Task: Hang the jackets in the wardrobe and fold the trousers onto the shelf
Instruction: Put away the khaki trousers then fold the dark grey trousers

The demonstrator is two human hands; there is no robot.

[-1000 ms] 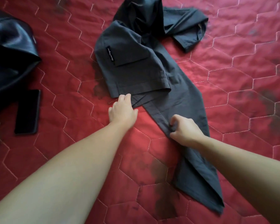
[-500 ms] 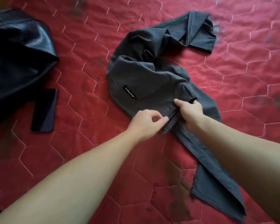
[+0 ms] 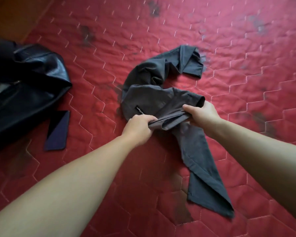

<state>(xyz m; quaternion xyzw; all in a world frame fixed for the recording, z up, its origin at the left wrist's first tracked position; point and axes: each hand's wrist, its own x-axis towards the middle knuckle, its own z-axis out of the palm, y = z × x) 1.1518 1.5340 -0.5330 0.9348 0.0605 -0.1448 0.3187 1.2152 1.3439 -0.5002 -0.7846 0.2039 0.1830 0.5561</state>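
Dark grey trousers (image 3: 195,151) lie crumpled on a red quilted bed cover (image 3: 246,48). One leg runs toward me at the lower right; the other curls away at the top. My left hand (image 3: 138,129) is closed on the waistband's left end. My right hand (image 3: 202,113) grips its right end, and the band is stretched between them, lifted a little off the cover. A small black label shows just above my left hand. A black leather jacket (image 3: 24,86) lies bunched at the left edge, partly cut off by the frame.
A dark phone (image 3: 57,131) lies flat beside the jacket, left of my left arm. An orange-brown surface (image 3: 15,16) shows past the cover's top left corner.
Both hands moved from pressing the trousers flat to gripping the waistband, then pulled apart and raised it. The view has pulled back, showing more of the cover.
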